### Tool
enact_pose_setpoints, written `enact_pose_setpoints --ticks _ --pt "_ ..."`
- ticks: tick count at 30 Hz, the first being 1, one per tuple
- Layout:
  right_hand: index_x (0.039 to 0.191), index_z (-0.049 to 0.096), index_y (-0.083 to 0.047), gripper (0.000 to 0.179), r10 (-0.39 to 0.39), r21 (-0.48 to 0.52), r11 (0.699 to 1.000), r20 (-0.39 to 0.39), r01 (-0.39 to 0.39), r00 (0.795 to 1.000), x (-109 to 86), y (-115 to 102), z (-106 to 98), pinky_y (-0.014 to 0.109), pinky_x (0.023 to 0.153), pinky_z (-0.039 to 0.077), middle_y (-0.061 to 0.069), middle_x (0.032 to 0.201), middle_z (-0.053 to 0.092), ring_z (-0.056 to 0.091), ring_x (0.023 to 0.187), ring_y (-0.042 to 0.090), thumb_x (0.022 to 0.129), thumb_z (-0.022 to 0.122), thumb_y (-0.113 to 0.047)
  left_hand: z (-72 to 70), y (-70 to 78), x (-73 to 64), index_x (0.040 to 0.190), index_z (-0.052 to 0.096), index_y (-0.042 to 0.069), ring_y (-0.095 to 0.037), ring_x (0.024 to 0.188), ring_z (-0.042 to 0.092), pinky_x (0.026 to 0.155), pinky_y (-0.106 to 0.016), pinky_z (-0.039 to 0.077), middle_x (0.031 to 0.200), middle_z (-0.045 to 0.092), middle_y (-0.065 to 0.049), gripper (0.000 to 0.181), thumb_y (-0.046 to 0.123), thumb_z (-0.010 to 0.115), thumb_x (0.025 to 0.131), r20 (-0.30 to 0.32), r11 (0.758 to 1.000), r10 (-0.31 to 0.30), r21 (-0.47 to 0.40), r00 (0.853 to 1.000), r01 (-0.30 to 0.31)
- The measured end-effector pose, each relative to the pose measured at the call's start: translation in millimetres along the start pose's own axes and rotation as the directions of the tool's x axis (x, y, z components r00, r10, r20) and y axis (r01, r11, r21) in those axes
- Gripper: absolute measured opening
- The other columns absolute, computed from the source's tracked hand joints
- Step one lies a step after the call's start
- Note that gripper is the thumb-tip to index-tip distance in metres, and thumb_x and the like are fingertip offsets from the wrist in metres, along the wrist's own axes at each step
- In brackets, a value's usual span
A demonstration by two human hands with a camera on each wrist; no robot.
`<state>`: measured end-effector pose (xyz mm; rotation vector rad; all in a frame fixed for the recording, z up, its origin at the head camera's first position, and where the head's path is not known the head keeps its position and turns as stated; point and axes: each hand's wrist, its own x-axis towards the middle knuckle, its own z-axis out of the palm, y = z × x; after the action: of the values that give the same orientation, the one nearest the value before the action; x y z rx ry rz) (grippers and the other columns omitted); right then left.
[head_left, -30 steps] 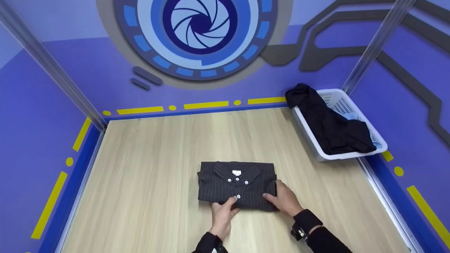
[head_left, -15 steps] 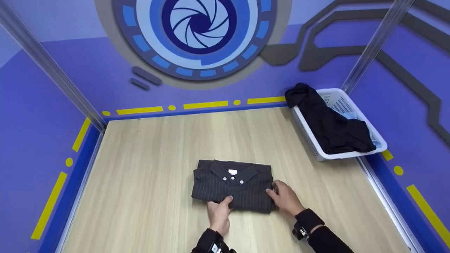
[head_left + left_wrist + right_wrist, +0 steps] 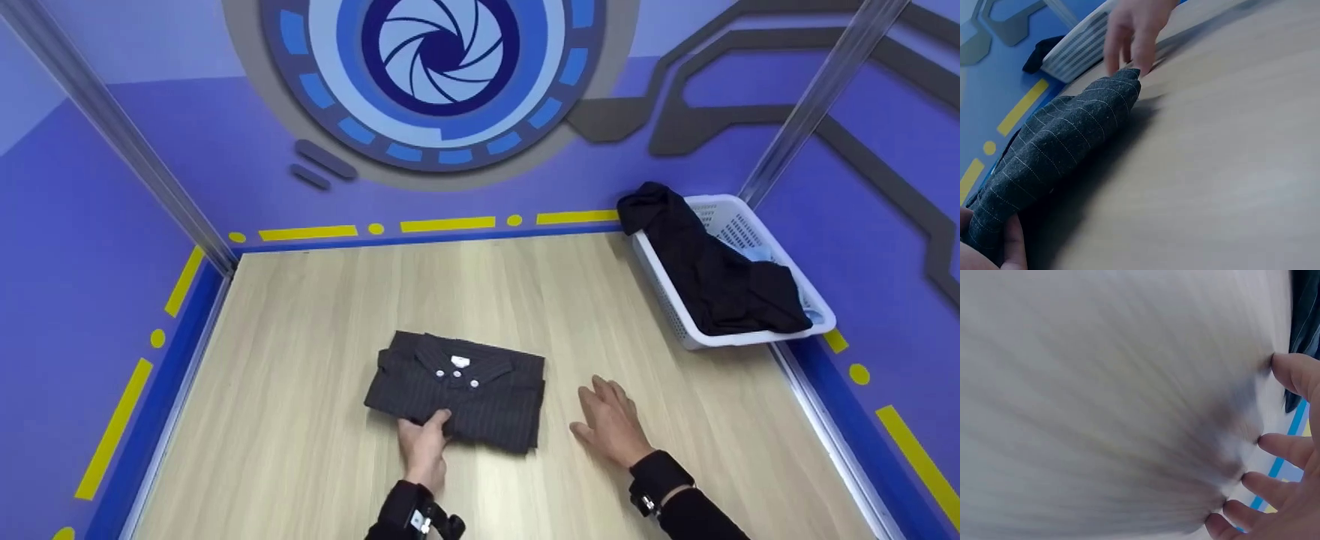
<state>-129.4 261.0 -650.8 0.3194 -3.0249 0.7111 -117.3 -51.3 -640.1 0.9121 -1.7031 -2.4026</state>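
Observation:
A folded dark pinstriped shirt (image 3: pixel 480 405) with a collar, white buttons and a white label faces up in the head view, turned slightly. My left hand (image 3: pixel 426 450) pinches its near edge, thumb on top and fingers underneath. In the left wrist view the shirt (image 3: pixel 1067 129) slants up from that grip, with a shadow on the table beneath. My right hand (image 3: pixel 611 424) is apart from the shirt, to its right, fingers spread. The right wrist view has the right hand's fingertips (image 3: pixel 1266 441) at the table surface, holding nothing.
A white perforated basket (image 3: pixel 675 311) stands at the back right, with a black garment (image 3: pixel 712 277) draped over its rim and some light blue cloth (image 3: pixel 757 253) inside. Blue-purple panels (image 3: pixel 450 202) wall the wooden table (image 3: pixel 315 315) at the back and sides.
The shirt has moved left and turned slightly clockwise along with my left hand. My right hand has let go of the shirt's right edge and spread its fingers.

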Motion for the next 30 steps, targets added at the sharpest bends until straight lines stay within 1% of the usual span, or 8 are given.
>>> enact_pose_setpoints --ticks 4,9,11,16,19,21,24,30 --pt "0.139 0.059 0.005 0.066 -0.002 -0.009 1.000 0.015 0.002 1.000 -2.5 -0.8 -2.4 0.070 0.111 0.033 0.033 0.152 0.044 0.037 0.141 0.056 0.087 0.083 -0.026 -15.2 14.8 16.0 0.153 0.030 -0.001 -0.032 0.116 0.056 0.079 -0.036 0.054 0.144 0.047 -0.025 0.072 0.002 0.068 0.092 -0.041 1.000 0.005 0.029 0.999 -0.004" --pt "0.142 0.057 0.005 0.067 0.019 -0.025 1.000 0.043 -0.018 0.999 -3.2 -1.8 -2.9 0.070 0.113 0.031 0.032 0.154 0.041 0.035 0.143 0.056 0.089 0.080 -0.029 -35.4 34.6 39.2 0.159 0.023 0.001 -0.035 0.133 0.047 0.099 -0.043 0.050 0.154 0.041 -0.024 0.078 0.004 0.067 0.094 -0.094 0.998 0.018 0.061 0.995 -0.013" --pt "0.143 0.056 0.005 0.068 0.024 -0.026 0.999 0.050 -0.023 0.998 -3.0 -2.0 -2.0 0.070 0.113 0.031 0.032 0.155 0.040 0.034 0.143 0.056 0.090 0.079 -0.030 -43.7 43.2 49.2 0.161 0.021 0.002 -0.036 0.136 0.046 0.103 -0.045 0.048 0.156 0.039 -0.024 0.080 0.003 0.066 0.095 -0.114 0.998 0.027 0.058 0.993 -0.020" --pt "0.148 0.051 0.003 0.069 0.019 -0.020 1.000 0.055 -0.018 0.998 1.5 -3.3 -0.4 0.068 0.117 0.027 0.030 0.158 0.038 0.031 0.147 0.054 0.095 0.074 -0.033 -64.5 67.4 72.4 0.161 0.020 0.002 -0.035 0.135 0.047 0.101 -0.041 0.051 0.157 0.038 -0.024 0.080 0.004 0.066 0.095 -0.179 0.997 0.049 0.067 0.983 -0.038" --pt "0.152 0.047 0.002 0.069 0.009 -0.028 1.000 0.060 -0.007 0.998 11.0 -7.6 -3.5 0.066 0.118 0.025 0.029 0.160 0.036 0.028 0.149 0.052 0.098 0.070 -0.034 -76.0 81.5 85.2 0.163 0.017 0.005 -0.035 0.139 0.045 0.104 -0.042 0.051 0.161 0.035 -0.022 0.083 0.002 0.065 0.095 -0.223 0.996 0.069 0.062 0.972 -0.057" --pt "0.154 0.044 0.001 0.070 0.006 -0.040 0.999 0.067 -0.004 0.998 20.3 -11.7 -6.8 0.066 0.119 0.024 0.028 0.162 0.034 0.027 0.150 0.051 0.099 0.068 -0.035 -83.0 90.3 92.7 0.164 0.014 0.007 -0.034 0.144 0.041 0.110 -0.046 0.047 0.164 0.030 -0.021 0.085 0.001 0.064 0.096 -0.246 0.996 0.080 0.053 0.966 -0.069" --pt "0.156 0.041 0.000 0.072 0.007 -0.052 0.999 0.070 -0.003 0.998 35.8 -18.8 -12.8 0.066 0.120 0.023 0.027 0.164 0.031 0.025 0.151 0.049 0.100 0.066 -0.038 -92.1 101.7 103.4 0.165 0.012 0.007 -0.032 0.149 0.035 0.115 -0.044 0.042 0.167 0.026 -0.018 0.087 0.002 0.064 0.096 -0.283 0.995 0.094 0.068 0.955 -0.077" --pt "0.156 0.040 0.000 0.074 -0.015 -0.051 0.999 0.030 0.016 0.999 65.5 -35.5 -27.4 0.067 0.119 0.024 0.026 0.164 0.031 0.025 0.152 0.049 0.099 0.067 -0.038 -112.4 123.4 124.5 0.166 0.002 0.006 -0.026 0.155 0.024 0.123 -0.035 0.029 0.171 0.015 -0.013 0.092 0.004 0.064 0.097 -0.347 0.996 0.068 0.078 0.935 -0.043"
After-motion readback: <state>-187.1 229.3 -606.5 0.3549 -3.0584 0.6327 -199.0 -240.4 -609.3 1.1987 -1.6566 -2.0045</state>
